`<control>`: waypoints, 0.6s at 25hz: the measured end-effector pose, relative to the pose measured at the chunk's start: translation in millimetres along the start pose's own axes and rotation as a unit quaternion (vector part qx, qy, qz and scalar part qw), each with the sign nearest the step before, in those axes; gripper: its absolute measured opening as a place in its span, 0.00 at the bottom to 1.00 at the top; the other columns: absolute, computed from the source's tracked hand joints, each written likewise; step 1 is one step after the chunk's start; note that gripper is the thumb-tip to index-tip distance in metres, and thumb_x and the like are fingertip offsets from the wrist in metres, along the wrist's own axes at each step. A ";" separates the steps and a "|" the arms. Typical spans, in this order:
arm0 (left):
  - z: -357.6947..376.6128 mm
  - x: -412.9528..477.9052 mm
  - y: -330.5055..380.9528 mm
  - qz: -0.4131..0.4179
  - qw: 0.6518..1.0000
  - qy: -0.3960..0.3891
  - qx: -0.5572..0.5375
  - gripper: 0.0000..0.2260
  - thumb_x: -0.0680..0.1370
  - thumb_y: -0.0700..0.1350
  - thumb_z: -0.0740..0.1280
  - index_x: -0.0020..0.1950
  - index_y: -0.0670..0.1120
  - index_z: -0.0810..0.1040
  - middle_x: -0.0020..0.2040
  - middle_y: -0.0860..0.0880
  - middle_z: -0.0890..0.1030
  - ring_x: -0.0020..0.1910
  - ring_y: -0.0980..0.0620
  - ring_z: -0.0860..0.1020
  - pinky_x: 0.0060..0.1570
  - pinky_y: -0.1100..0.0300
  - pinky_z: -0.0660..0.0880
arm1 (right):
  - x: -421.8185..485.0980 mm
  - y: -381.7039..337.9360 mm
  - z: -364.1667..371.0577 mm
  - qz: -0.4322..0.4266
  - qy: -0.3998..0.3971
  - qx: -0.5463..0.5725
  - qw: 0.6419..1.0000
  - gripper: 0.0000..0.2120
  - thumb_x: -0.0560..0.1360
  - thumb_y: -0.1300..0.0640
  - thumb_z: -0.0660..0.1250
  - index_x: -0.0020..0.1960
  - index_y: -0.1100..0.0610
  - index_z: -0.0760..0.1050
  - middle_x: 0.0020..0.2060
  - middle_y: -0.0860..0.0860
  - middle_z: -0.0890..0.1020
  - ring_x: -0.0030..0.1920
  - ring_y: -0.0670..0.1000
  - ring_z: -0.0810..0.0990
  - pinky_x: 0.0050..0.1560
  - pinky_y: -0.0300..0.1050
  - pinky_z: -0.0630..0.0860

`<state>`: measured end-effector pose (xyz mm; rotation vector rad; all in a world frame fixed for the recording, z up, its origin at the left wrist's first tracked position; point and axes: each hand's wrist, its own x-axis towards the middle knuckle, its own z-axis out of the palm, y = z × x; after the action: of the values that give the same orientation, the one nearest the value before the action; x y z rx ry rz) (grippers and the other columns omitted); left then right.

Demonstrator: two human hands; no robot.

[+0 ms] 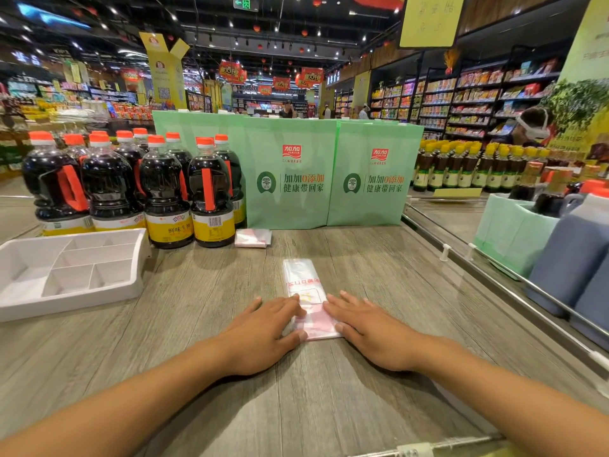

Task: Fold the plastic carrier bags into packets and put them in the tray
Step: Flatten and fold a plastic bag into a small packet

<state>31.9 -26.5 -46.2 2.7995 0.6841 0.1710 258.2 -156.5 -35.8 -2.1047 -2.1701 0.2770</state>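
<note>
- Bottom of the frame: two bare forearms reaching in from the lower corners toward the middle.
- Lower centre, a little to the left: left hand (263, 328) laid flat on the wooden tabletop (379, 265), fingers straight and close together, fingertips pressing the left side of the plastic carrier bag (304, 282), thumb at its near edge; nothing gripped.
- Lower centre, a little to the right: right hand (372, 331) likewise flat, fingers straight, pressing the right side of the bag's near end, thumb by its near corner; nothing gripped.
- Between the hands and running up the frame: the bag folded lengthwise into a narrow translucent strip with red print, lying flat in the middle of the table; near end pinkish under the fingertips.
- Left of the frame, mid-height: white tray (140, 258) with several compartments, well apart from the strip.
- Centre, above the strip's far end: small folded packet (253, 238) of pale plastic with pink print, flat on the table just beside the nearest bottle and at the foot of the green bags.
- Left to centre, behind the tray: cluster of dark soy sauce bottles (164, 192), orange caps and handles, yellow labels.
- Centre to right: two pale green paper bags (290, 192) upright side by side, red logo and printed text.
- Right edge: metal rail (494, 258), beyond it grey-blue jugs (573, 255).
- Upper frame: supermarket shelves (474, 100), hanging red signs, distant people; detail blurred.
</note>
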 end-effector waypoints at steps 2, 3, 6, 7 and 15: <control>-2.2 0.1 0.4 -0.003 1.000 -0.009 0.002 0.24 0.83 0.65 0.52 0.76 0.57 0.61 0.81 0.58 0.61 0.79 0.60 0.57 0.80 0.47 0.45 | 2.5 4.0 -3.1 -0.008 -0.031 -0.015 0.999 0.26 0.87 0.45 0.46 0.83 0.44 0.46 0.82 0.39 0.46 0.80 0.42 0.39 0.82 0.52 0.41; -3.3 -0.7 1.5 -0.006 1.000 -0.014 0.007 0.25 0.83 0.65 0.51 0.77 0.56 0.59 0.81 0.58 0.60 0.79 0.60 0.57 0.80 0.47 0.44 | 2.9 6.0 -4.9 -0.013 -0.045 -0.020 0.999 0.26 0.87 0.44 0.45 0.83 0.43 0.45 0.81 0.38 0.45 0.80 0.41 0.38 0.81 0.52 0.39; -6.3 -3.3 4.6 -0.011 0.999 -0.031 0.035 0.29 0.84 0.65 0.48 0.82 0.54 0.52 0.82 0.58 0.57 0.80 0.61 0.53 0.80 0.47 0.40 | 2.1 8.8 -9.9 -0.024 -0.073 -0.035 0.996 0.26 0.86 0.42 0.43 0.82 0.41 0.41 0.81 0.36 0.42 0.79 0.39 0.36 0.81 0.50 0.36; -7.2 -3.7 5.7 -0.013 0.998 -0.037 0.043 0.30 0.84 0.65 0.48 0.83 0.53 0.49 0.82 0.58 0.55 0.81 0.61 0.50 0.80 0.46 0.38 | 2.4 9.8 -11.4 -0.025 -0.081 -0.037 0.996 0.26 0.86 0.41 0.43 0.82 0.41 0.41 0.80 0.35 0.42 0.79 0.39 0.36 0.81 0.50 0.35; -9.7 -2.0 -0.6 0.030 0.999 0.002 0.045 0.25 0.83 0.65 0.54 0.76 0.55 0.64 0.81 0.60 0.56 0.79 0.59 0.56 0.80 0.46 0.45 | 5.0 16.7 -9.3 -0.023 -0.073 -0.006 0.997 0.26 0.85 0.39 0.47 0.82 0.39 0.45 0.80 0.33 0.45 0.79 0.37 0.38 0.80 0.51 0.36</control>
<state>28.2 -24.9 -37.1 2.9090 0.6237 0.1623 276.2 -150.6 -30.4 -2.0986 -2.3033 0.4264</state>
